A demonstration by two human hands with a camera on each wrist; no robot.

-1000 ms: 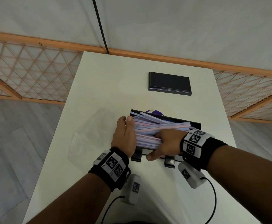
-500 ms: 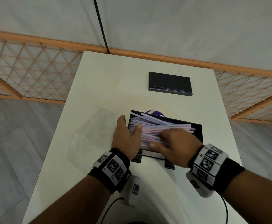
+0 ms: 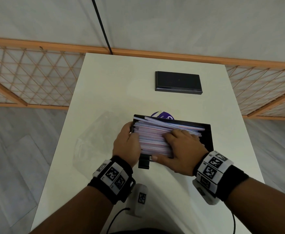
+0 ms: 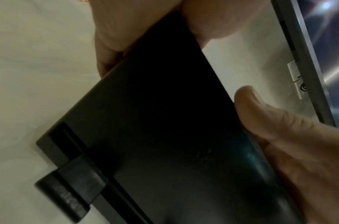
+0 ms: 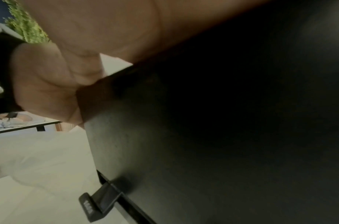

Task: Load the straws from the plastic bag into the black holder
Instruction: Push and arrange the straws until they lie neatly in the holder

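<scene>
The black holder [image 3: 208, 135] stands in the middle of the white table, filled with a stack of pink, white and blue straws [image 3: 152, 141]. My left hand [image 3: 126, 146] grips the holder's left end, its thumb [image 4: 270, 121] lying along the dark front wall [image 4: 165, 121]. My right hand [image 3: 180, 149] lies flat on top of the straws, fingers pressing down and thumb over the front edge. A few straws at the back lie slanted. The right wrist view is mostly the holder's dark wall [image 5: 222, 136] under my palm [image 5: 107, 30].
The clear plastic bag [image 3: 94, 141] lies flat on the table left of the holder. A flat black rectangular piece [image 3: 178, 82] sits farther back. A purple round thing [image 3: 162, 115] peeks out behind the holder. Table edges run close on both sides.
My right hand has moved from the front of the bundle onto its top, and the straws have settled lower in the holder. The left hand stayed at the left end.
</scene>
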